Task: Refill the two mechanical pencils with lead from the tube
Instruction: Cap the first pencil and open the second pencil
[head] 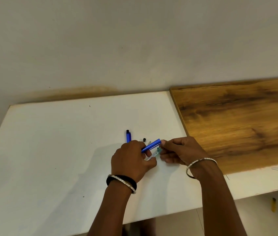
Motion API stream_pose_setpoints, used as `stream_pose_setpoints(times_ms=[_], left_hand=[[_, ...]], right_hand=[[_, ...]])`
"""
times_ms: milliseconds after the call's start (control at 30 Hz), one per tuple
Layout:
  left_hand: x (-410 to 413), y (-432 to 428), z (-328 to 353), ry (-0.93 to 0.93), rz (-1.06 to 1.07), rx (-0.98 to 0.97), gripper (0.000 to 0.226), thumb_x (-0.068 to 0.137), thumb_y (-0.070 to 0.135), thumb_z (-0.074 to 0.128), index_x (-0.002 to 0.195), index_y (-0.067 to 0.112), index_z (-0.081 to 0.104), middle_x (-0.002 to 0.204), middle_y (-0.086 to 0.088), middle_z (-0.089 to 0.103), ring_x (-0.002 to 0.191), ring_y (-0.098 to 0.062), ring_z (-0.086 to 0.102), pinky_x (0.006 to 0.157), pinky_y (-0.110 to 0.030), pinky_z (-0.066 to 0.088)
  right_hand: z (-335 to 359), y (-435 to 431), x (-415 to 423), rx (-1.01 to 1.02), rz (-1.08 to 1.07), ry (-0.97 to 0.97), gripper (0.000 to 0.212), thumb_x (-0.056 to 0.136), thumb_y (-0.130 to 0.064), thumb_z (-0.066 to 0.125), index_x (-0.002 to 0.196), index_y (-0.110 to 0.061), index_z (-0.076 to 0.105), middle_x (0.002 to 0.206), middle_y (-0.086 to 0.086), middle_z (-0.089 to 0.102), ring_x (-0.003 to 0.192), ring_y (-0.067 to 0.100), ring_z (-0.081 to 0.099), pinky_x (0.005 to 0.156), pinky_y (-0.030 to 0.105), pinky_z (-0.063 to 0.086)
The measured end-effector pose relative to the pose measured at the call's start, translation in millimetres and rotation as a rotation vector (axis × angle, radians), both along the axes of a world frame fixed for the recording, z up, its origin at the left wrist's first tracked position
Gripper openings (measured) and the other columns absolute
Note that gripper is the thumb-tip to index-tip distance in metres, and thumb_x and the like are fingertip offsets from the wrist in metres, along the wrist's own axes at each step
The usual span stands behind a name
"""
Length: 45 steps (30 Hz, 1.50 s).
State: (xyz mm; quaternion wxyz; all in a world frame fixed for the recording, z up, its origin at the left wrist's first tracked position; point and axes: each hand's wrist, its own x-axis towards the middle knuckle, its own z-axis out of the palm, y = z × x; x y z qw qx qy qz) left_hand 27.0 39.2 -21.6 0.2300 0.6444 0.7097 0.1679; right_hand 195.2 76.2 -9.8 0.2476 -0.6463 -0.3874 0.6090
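Observation:
My left hand grips a blue mechanical pencil, its open rear end pointing up to the right. The same hand also pinches a clear lead tube below the pencil. My right hand holds the tube's green end between fingertips, close under the pencil's end. A second blue mechanical pencil with a black cap lies on the white table just behind my left hand, partly hidden by it. A small black cap and a small grey piece lie loose beside it.
A brown wooden board covers the table's right part, its edge close to my right hand. A white wall stands behind the table. A few thin lead pieces lie near the right front edge.

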Motion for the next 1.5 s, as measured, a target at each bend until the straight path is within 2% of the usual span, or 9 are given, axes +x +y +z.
stream_pose_setpoints(times_ms=[100, 200, 300, 433, 567, 667, 900, 1367, 1500], left_hand=[[-2.0, 0.3, 2.2, -0.021, 0.03, 0.079, 0.024, 0.07, 0.052, 0.069, 0.082, 0.031, 0.066, 0.06, 0.014, 0.05, 0.051, -0.005, 0.044, 0.047, -0.014, 0.026], [-6.7, 1.4, 3.5, -0.064, 0.053, 0.131, 0.026, 0.072, 0.055, 0.067, 0.086, 0.032, 0.066, 0.067, 0.015, 0.059, 0.057, -0.005, 0.051, 0.049, -0.015, 0.034], [-14.6, 3.7, 6.0, -0.279, 0.109, 0.128, 0.027, 0.072, 0.055, 0.072, 0.089, 0.035, 0.068, 0.073, 0.018, 0.066, 0.065, -0.002, 0.059, 0.056, -0.018, 0.043], [-22.9, 7.3, 8.3, -0.628, 0.237, 0.122, 0.017, 0.07, 0.039, 0.081, 0.083, 0.031, 0.075, 0.073, 0.017, 0.072, 0.065, 0.003, 0.06, 0.057, -0.007, 0.043], [-26.6, 8.9, 11.1, -0.818, 0.31, 0.151, 0.014, 0.071, 0.031, 0.081, 0.084, 0.029, 0.076, 0.078, 0.017, 0.074, 0.069, 0.002, 0.063, 0.058, -0.003, 0.044], [-28.2, 9.5, 12.5, -0.807, 0.337, 0.197, 0.017, 0.072, 0.03, 0.08, 0.089, 0.026, 0.076, 0.079, 0.015, 0.074, 0.072, 0.005, 0.063, 0.059, -0.002, 0.043], [-30.0, 7.8, 15.3, -0.736, 0.319, 0.275, 0.013, 0.075, 0.031, 0.078, 0.085, 0.037, 0.072, 0.078, 0.026, 0.07, 0.047, -0.003, 0.044, 0.047, -0.008, 0.038], [-37.1, 8.3, 8.5, -0.702, 0.293, 0.157, 0.007, 0.075, 0.032, 0.078, 0.081, 0.033, 0.075, 0.066, 0.023, 0.069, 0.056, -0.003, 0.051, 0.052, -0.006, 0.04], [-37.6, 8.1, 7.6, -0.706, 0.293, 0.126, 0.008, 0.076, 0.029, 0.078, 0.082, 0.034, 0.074, 0.078, 0.013, 0.073, 0.075, -0.012, 0.061, 0.059, -0.005, 0.044]], right_hand=[[2.0, -0.1, -2.2, 0.027, 0.013, 0.116, 0.012, 0.077, -0.014, 0.075, 0.087, -0.008, 0.074, 0.079, 0.015, 0.077, 0.068, 0.022, 0.075, 0.056, 0.023, 0.059], [3.0, -0.7, -4.3, 0.086, -0.027, 0.23, 0.006, 0.08, -0.006, 0.072, 0.085, -0.006, 0.075, 0.08, 0.018, 0.076, 0.066, 0.022, 0.074, 0.058, 0.022, 0.058], [3.8, 0.4, -6.7, 0.111, -0.1, 0.338, 0.014, 0.076, -0.008, 0.074, 0.088, -0.001, 0.075, 0.082, 0.02, 0.075, 0.069, 0.023, 0.072, 0.064, 0.024, 0.06], [5.7, 1.7, -13.4, 0.105, -0.155, 0.467, 0.028, 0.068, -0.011, 0.076, 0.094, 0.002, 0.073, 0.088, 0.022, 0.075, 0.075, 0.025, 0.074, 0.067, 0.024, 0.059], [5.9, 1.1, -20.4, 0.071, -0.152, 0.54, 0.024, 0.077, -0.003, 0.07, 0.098, 0.006, 0.071, 0.093, 0.025, 0.074, 0.081, 0.029, 0.074, 0.067, 0.024, 0.059], [4.8, 0.9, -24.8, 0.04, -0.142, 0.559, 0.022, 0.082, 0.002, 0.065, 0.103, 0.008, 0.07, 0.099, 0.028, 0.072, 0.086, 0.031, 0.073, 0.07, 0.026, 0.06], [3.5, 1.0, -27.5, 0.009, -0.151, 0.57, 0.025, 0.078, 0.0, 0.067, 0.102, 0.006, 0.071, 0.1, 0.027, 0.072, 0.084, 0.029, 0.074, 0.069, 0.026, 0.061], [0.6, 5.3, -27.0, 0.161, -0.176, 0.473, 0.013, 0.078, -0.003, 0.072, 0.09, 0.002, 0.073, 0.076, 0.016, 0.074, 0.063, 0.019, 0.072, 0.059, 0.021, 0.058], [1.1, 5.9, -25.3, 0.214, -0.16, 0.397, 0.014, 0.076, -0.011, 0.075, 0.086, -0.001, 0.074, 0.075, 0.015, 0.074, 0.061, 0.019, 0.07, 0.056, 0.022, 0.056]])
